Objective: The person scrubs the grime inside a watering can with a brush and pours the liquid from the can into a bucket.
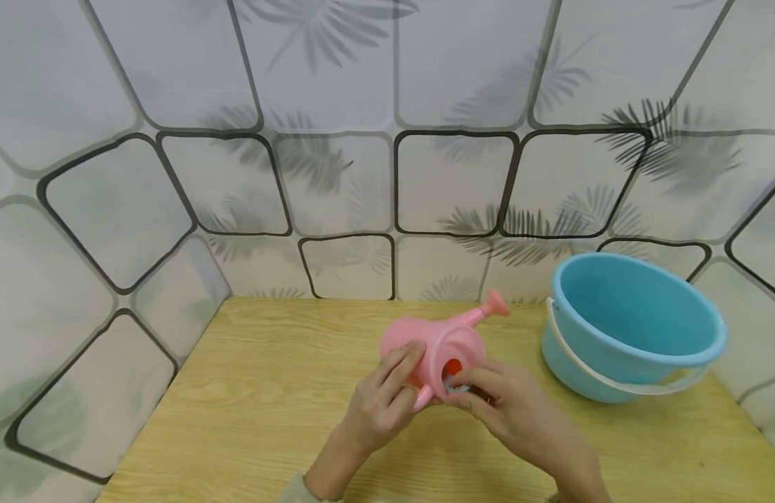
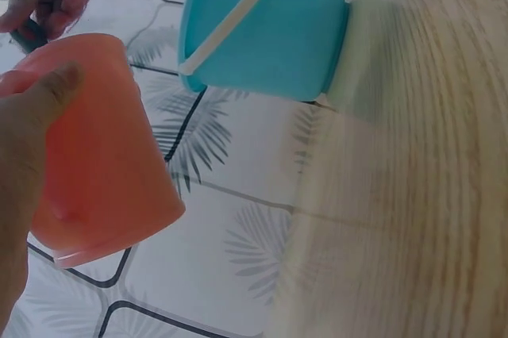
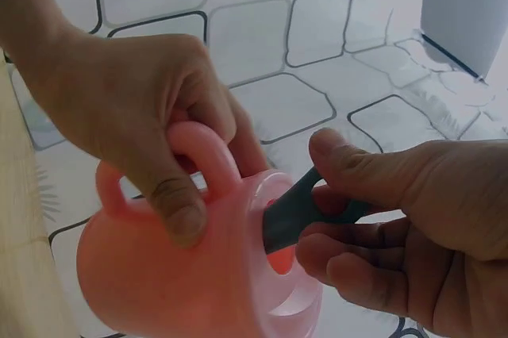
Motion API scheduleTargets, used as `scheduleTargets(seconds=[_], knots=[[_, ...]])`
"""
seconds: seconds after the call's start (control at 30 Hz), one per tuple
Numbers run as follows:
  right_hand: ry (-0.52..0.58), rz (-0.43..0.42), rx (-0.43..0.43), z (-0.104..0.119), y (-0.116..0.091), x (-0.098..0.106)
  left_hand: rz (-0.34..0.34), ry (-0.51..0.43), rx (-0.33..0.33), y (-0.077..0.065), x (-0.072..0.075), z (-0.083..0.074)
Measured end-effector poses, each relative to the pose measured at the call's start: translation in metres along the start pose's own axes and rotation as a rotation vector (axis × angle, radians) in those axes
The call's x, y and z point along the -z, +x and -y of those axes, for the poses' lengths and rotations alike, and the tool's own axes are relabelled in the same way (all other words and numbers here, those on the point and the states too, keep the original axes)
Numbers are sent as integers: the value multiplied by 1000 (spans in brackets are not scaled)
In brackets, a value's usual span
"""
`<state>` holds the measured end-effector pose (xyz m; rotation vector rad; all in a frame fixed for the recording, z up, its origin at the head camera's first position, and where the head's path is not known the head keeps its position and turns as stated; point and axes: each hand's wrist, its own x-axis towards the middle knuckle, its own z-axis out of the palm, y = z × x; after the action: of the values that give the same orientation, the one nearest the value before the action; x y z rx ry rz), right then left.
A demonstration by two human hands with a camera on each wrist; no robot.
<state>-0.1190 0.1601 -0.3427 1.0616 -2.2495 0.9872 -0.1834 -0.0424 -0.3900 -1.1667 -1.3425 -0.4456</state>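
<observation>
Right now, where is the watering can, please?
In the head view, the pink watering can is right of centre, gripped by the left hand, left of the blue bucket.

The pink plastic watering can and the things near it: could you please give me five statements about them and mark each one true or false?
1. The left hand holds the pink plastic watering can. True.
2. The watering can is upright. False: it is tilted, its opening turned towards the right hand.
3. The round light-blue plastic bucket is to the right of the watering can. True.
4. The right hand is inside the bucket. False: it pinches a dark blue-green piece at the can's opening.
5. The bucket's curved white handle hangs lowered at its near side. True.
</observation>
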Motion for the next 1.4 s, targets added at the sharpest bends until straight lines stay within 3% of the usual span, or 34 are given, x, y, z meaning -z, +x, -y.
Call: scheduleTargets(seconds=[0.2,0.43,0.57,0.73,0.87,0.97,1.1,1.27,1.4], knots=[[84,-7,-39,6,-6,8,-16,-18,-14,0,-2,-2],[124,26,-58,1,-3,5,-19,-22,-20,0,-1,-4],[226,9,-50,0,-5,7,-26,-12,-26,1,0,-3],[331,46,-116,-11,0,-1,-17,-16,-20,-1,3,-1],[403,-1,-51,-8,-2,3,-21,0,-28,0,5,1],[432,8,-80,-9,-3,5,-23,4,-27,0,5,1],[458,85,-225,-14,-1,1,-18,4,-22,1,6,0],[471,0,-119,-12,-5,4,-7,6,-14,0,6,0],[439,42,-166,-11,-2,4,6,6,-9,0,6,0]])
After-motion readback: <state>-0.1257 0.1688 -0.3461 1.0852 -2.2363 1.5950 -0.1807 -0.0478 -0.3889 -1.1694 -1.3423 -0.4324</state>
